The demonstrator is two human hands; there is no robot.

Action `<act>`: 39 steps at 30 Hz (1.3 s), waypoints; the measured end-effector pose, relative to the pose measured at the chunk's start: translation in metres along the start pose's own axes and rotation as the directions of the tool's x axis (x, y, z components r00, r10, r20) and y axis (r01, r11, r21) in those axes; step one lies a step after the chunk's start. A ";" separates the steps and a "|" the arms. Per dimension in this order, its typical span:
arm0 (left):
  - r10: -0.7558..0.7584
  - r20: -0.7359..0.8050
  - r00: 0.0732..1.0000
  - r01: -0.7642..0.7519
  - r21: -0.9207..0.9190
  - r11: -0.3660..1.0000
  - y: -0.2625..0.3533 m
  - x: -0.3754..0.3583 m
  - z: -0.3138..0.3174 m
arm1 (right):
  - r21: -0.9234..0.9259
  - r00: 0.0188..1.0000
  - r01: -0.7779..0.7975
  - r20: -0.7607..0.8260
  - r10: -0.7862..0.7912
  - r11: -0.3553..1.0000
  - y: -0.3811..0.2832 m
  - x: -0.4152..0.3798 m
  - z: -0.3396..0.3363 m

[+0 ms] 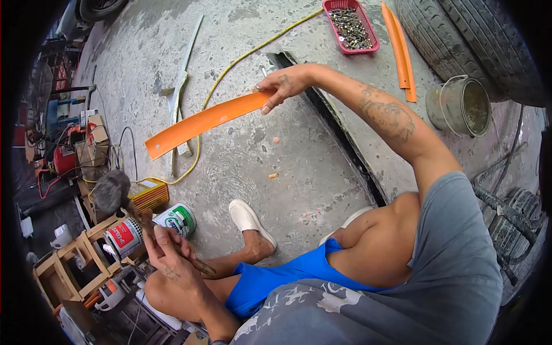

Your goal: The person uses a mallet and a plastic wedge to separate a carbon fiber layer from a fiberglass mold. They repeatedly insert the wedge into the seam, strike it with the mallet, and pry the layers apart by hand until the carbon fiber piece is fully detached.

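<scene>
My left hand (169, 256), low on the left, is closed round the wooden handle of a hammer (112, 191). Its thick, dark grey head points up and away from my leg. My right hand (286, 85) reaches forward and pinches one end of a curved orange strip (210, 123), thumb on one side and fingers on the other. The strip slants down to the left above the concrete floor, with a small hole near its far end. Beneath my right forearm lies a long black channel-shaped piece (339, 129), partly hidden by the arm and my knee.
A pink basket (351, 29) holds many bolts. Two orange strips (398, 52) lie near large tires (460, 34) and a metal bucket (458, 106). A yellow hose (215, 86) crosses the floor beside a metal strip (185, 57). Paint cans (177, 218) and a wooden frame (75, 259) stand left.
</scene>
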State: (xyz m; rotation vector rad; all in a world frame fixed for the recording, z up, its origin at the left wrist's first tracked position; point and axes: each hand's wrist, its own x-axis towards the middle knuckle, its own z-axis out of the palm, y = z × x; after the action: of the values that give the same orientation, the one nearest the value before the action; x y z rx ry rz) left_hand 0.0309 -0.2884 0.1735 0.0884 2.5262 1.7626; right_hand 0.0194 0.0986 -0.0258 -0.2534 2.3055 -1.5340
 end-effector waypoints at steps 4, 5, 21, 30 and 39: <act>-0.090 0.074 0.993 0.072 0.222 0.972 -0.001 0.002 0.020 | -0.018 1.000 0.006 0.017 -0.006 1.000 -0.002 0.000 -0.001; -0.105 0.098 0.990 0.079 0.242 0.967 -0.005 0.010 0.024 | -0.017 1.000 0.001 0.011 -0.001 1.000 -0.004 0.000 0.000; 0.014 0.245 0.970 -0.065 0.203 0.977 0.030 0.047 0.038 | 0.040 0.996 -0.082 -0.040 0.084 0.996 0.011 -0.003 -0.005; 0.131 0.300 0.945 -0.224 0.303 0.926 0.063 0.116 0.050 | 0.218 0.979 -0.022 -0.195 0.066 0.976 0.009 -0.016 -0.011; 0.194 0.365 0.911 -0.290 0.228 0.929 0.050 0.133 0.072 | -0.021 0.980 -0.039 -0.194 0.034 0.999 0.000 -0.022 -0.017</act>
State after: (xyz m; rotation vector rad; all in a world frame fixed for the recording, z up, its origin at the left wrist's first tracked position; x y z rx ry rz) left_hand -0.0953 -0.1928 0.1939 0.6883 2.5643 1.2973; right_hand 0.0331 0.1204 -0.0160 -0.0703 2.4640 -1.5747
